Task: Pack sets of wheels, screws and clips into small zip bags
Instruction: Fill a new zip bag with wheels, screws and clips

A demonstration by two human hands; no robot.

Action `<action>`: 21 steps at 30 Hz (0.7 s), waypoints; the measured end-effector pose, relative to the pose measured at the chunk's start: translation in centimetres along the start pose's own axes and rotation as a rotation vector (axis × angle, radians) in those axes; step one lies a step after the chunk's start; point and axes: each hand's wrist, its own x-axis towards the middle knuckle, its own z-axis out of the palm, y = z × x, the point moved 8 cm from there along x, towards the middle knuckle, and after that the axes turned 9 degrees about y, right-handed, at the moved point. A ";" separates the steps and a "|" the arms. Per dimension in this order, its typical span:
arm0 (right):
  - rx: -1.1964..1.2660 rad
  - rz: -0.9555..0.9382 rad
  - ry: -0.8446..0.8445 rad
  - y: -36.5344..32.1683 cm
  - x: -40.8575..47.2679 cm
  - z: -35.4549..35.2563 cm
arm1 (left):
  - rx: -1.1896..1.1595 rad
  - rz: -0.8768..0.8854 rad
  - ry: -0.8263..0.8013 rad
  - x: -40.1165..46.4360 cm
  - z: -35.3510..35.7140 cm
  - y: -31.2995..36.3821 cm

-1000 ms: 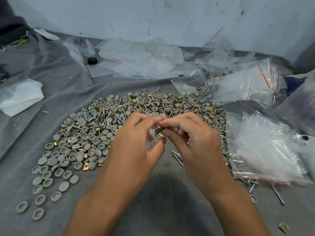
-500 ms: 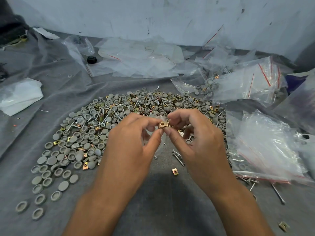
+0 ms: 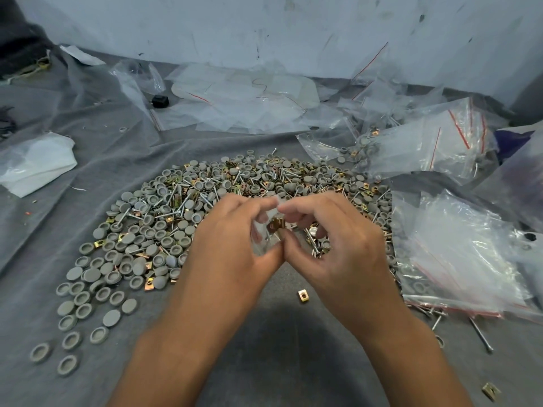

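While both hands [image 3: 232,245] [image 3: 338,245] pinch one small zip bag [image 3: 261,242], one gold clip [image 3: 276,226] inside, one clip [image 3: 303,295] loose

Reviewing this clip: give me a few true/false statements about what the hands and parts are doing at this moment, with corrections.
1. Both hands hold a small clear zip bag between them. True.
2. A brass clip shows at the bag between the left hand and right hand. True.
3. The pile of grey wheels sits in a plastic tray. False: it lies loose on the grey cloth.
4. One loose clip lies on the cloth near the right wrist. True.
5. The stack of empty bags is at the person's left. False: it is at the right.
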 end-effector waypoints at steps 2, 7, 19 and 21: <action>-0.006 0.019 -0.038 0.2 0.0 0.3 | 0.019 0.010 -0.011 0.0 0.1 0.1; 0.037 0.245 0.000 2.8 0.2 -1.1 | 0.019 0.005 0.042 0.2 -0.5 0.0; -0.269 0.497 -0.726 6.2 -5.3 3.9 | -0.062 -0.045 0.350 0.4 -3.9 -0.4; -0.211 0.513 -0.609 6.7 -4.4 3.8 | -0.060 -0.042 0.336 0.4 -3.7 -0.3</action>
